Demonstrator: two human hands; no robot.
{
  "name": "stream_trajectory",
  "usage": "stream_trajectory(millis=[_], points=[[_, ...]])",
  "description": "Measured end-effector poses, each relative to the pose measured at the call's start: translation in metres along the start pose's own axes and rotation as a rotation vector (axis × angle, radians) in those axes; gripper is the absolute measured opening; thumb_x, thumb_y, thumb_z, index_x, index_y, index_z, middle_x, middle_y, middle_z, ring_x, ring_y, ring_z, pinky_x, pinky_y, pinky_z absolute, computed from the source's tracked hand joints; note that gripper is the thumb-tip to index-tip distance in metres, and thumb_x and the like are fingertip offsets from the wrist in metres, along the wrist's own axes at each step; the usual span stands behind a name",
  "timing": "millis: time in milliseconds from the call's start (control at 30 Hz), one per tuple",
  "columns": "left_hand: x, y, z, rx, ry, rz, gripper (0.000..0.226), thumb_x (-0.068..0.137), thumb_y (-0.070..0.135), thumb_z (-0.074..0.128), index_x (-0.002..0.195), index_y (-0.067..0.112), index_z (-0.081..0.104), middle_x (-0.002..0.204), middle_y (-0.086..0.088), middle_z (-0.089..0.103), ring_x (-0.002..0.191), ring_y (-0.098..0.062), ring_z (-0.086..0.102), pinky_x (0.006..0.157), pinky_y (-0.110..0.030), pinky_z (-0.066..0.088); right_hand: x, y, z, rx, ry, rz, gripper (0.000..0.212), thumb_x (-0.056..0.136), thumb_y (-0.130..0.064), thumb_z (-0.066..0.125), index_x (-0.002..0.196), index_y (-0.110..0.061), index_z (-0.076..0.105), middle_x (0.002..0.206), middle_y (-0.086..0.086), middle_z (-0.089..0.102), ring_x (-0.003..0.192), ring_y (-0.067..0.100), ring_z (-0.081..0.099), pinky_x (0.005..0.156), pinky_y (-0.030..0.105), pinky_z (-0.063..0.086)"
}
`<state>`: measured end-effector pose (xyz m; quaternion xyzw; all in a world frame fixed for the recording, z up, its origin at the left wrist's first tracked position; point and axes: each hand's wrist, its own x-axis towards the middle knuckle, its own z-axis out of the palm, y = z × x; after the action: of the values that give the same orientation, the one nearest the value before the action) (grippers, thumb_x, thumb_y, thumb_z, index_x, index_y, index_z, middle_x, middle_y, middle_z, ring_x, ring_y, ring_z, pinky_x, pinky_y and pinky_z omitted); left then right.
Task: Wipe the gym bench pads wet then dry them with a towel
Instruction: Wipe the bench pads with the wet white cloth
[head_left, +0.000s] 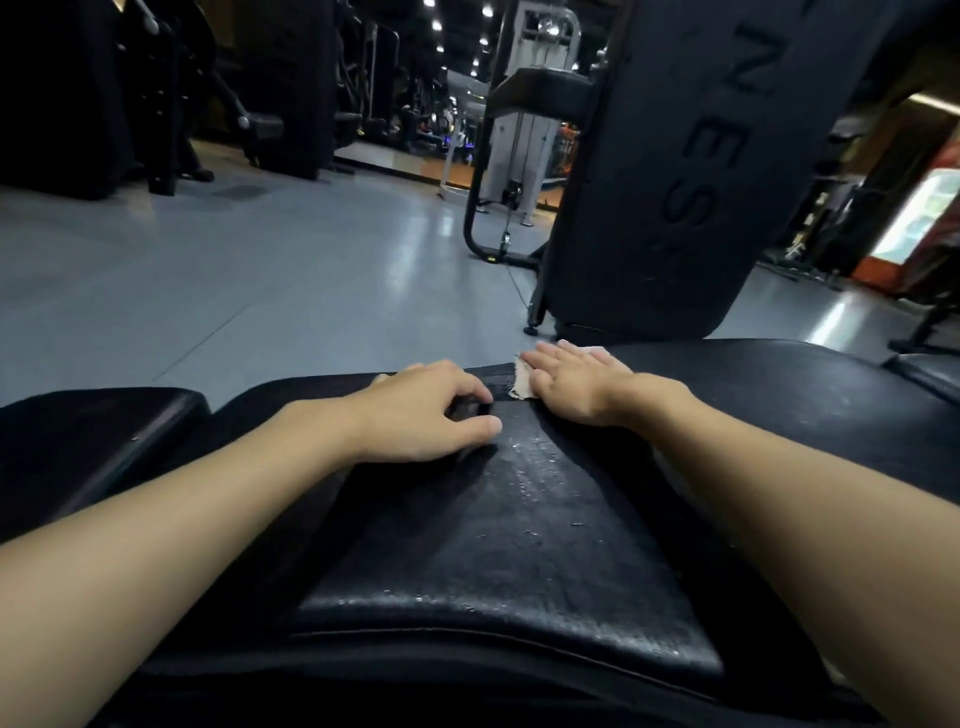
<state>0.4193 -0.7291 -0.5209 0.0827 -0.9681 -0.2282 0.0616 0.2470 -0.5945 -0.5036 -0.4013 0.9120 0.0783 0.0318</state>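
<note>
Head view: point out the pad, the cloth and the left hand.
pad (519, 545): head view, glistening middle of its top.
cloth (522, 382): head view, its bare beige corner at the far edge.
left hand (421, 413): head view, back of the hand.

Grey glossy floor (260, 270) across the middle, dark weight machines (156, 93) upper left, white cable machine (524, 140) top centre, black tube frame (475, 208) just beside it, ceiling lights (439, 26) along the top, lit cooler (930, 213) at the right edge.
</note>
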Motion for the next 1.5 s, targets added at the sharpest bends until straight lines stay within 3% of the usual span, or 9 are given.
stream_trajectory(millis=[300,500,667,833,933,1067,1167,1300,1500], points=[[0.025,0.086,0.031,0.053,-0.065,0.141,0.062,0.085,0.072,0.048,0.138,0.041,0.046,0.147,0.018,0.036,0.138,-0.01,0.033,0.112,-0.05,0.028,-0.024,0.138,-0.017,0.02,-0.001,0.262,0.055,0.104,-0.035,0.011,0.159,-0.028,0.013,0.167,-0.004,0.006,0.153,0.018,0.003,0.121,0.04,0.001],[0.032,0.113,0.045,0.044,-0.103,0.184,0.093,0.06,0.092,0.031,0.142,0.049,0.036,0.152,0.022,0.026,0.143,-0.007,0.024,0.116,-0.054,0.021,-0.047,0.203,-0.024,0.065,0.034,0.417,0.056,0.102,-0.034,0.012,0.158,-0.027,0.016,0.167,-0.001,0.008,0.153,0.021,0.003,0.122,0.045,0.004],[0.031,0.112,0.047,0.045,-0.09,0.177,0.098,0.054,0.095,0.026,0.143,0.053,0.031,0.156,0.023,0.022,0.145,-0.005,0.021,0.119,-0.052,0.017,-0.071,0.222,-0.029,0.109,0.038,0.549,0.058,0.101,-0.037,0.013,0.158,-0.026,0.014,0.167,-0.001,0.005,0.153,0.023,0.001,0.123,0.048,0.005],[0.022,0.115,0.055,0.072,-0.066,0.159,0.073,0.082,0.078,0.036,0.147,0.047,0.029,0.16,0.018,0.018,0.147,-0.005,0.015,0.12,-0.051,0.011,-0.083,0.242,-0.018,0.127,0.094,0.596,0.073,0.081,-0.048,0.007,0.146,-0.028,0.032,0.157,0.005,0.029,0.147,0.028,0.02,0.118,0.053,0.018],[0.019,0.117,0.054,0.086,-0.062,0.181,0.066,0.088,0.071,0.041,0.148,0.044,0.031,0.16,0.015,0.02,0.147,-0.009,0.017,0.12,-0.052,0.016,-0.108,0.227,-0.021,0.1,0.077,0.56,0.066,0.087,-0.045,0.008,0.146,-0.026,0.031,0.157,0.003,0.029,0.146,0.027,0.022,0.119,0.052,0.018],[0.011,0.113,0.05,0.073,-0.058,0.218,0.076,0.078,0.081,0.035,0.145,0.046,0.034,0.158,0.015,0.024,0.146,-0.007,0.022,0.118,-0.048,0.021,-0.129,0.211,-0.02,0.023,0.083,0.573,0.059,0.1,-0.053,0.009,0.156,-0.037,0.013,0.167,0.001,-0.001,0.153,0.025,-0.006,0.12,0.054,-0.003],[0.004,0.109,0.048,0.095,-0.037,0.226,0.067,0.085,0.075,0.039,0.145,0.046,0.034,0.157,0.017,0.025,0.145,-0.005,0.021,0.119,-0.045,0.019,-0.128,0.203,-0.014,0.066,0.114,0.574,0.062,0.097,-0.058,0.009,0.155,-0.038,0.018,0.166,0.003,0.012,0.153,0.027,0.002,0.12,0.053,0.004],[-0.003,0.1,0.042,0.107,-0.041,0.236,0.064,0.086,0.073,0.04,0.144,0.047,0.034,0.154,0.02,0.026,0.143,-0.004,0.022,0.118,-0.041,0.019,-0.106,0.172,-0.013,0.067,0.035,0.534,0.063,0.097,-0.06,0.011,0.157,-0.039,0.009,0.167,0.002,-0.001,0.153,0.027,-0.003,0.122,0.048,-0.001],[-0.017,0.068,0.028,0.145,-0.061,0.211,0.065,0.085,0.075,0.038,0.143,0.047,0.035,0.152,0.021,0.028,0.141,-0.005,0.026,0.114,-0.041,0.024,-0.076,0.099,-0.005,0.084,0.018,0.419,0.062,0.098,-0.056,0.01,0.157,-0.038,0.008,0.167,0.001,-0.001,0.153,0.027,-0.006,0.121,0.048,-0.004]])
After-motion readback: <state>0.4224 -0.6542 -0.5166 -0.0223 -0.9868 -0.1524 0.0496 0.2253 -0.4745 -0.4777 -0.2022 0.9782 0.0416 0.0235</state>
